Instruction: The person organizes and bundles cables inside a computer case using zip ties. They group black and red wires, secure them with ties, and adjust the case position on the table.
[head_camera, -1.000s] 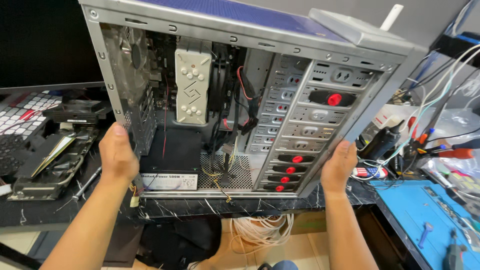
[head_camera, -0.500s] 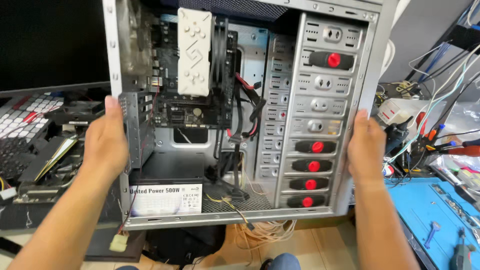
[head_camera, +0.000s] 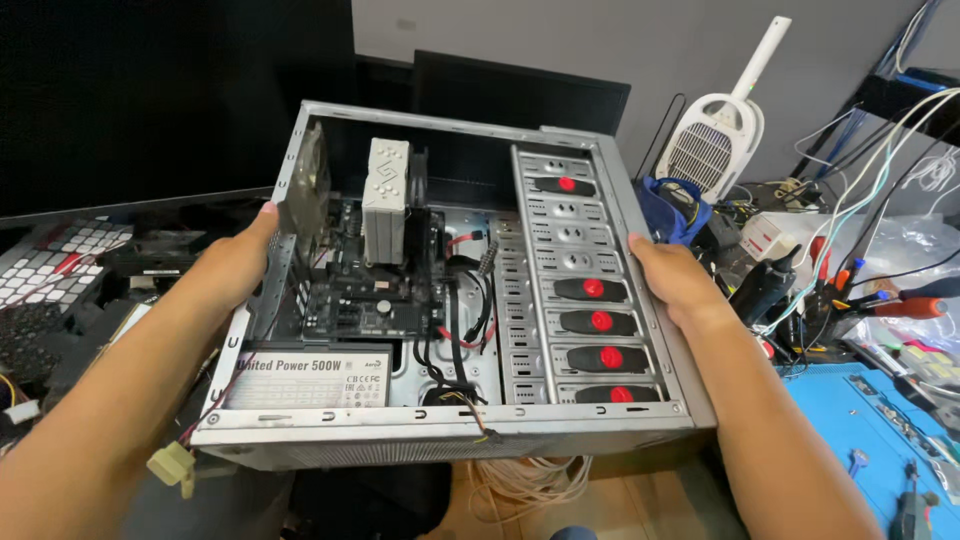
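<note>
An open grey computer case (head_camera: 655, 300) lies on its side with the inside facing up. Inside I see a motherboard (head_camera: 375, 290), a tall white cooler (head_camera: 386, 195), a power supply (head_camera: 310, 378) at the near left, black and red cables (head_camera: 465, 320), and a drive cage with red latches (head_camera: 590, 320). My left hand (head_camera: 235, 260) grips the case's left wall. My right hand (head_camera: 680, 280) grips its right wall. A loose white connector (head_camera: 172, 468) dangles from the near left corner.
A keyboard (head_camera: 50, 255) and dark parts lie at the left. A dark monitor (head_camera: 520, 90) stands behind the case. A white handheld device (head_camera: 715, 140), tangled cables and screwdrivers (head_camera: 880, 300) crowd the right. A blue mat (head_camera: 870, 440) lies at the near right. Coiled pale cable (head_camera: 530, 485) sits below.
The case has tipped from standing upright to lying flat with its open side up. Both hands kept hold of its side walls and turned with it.
</note>
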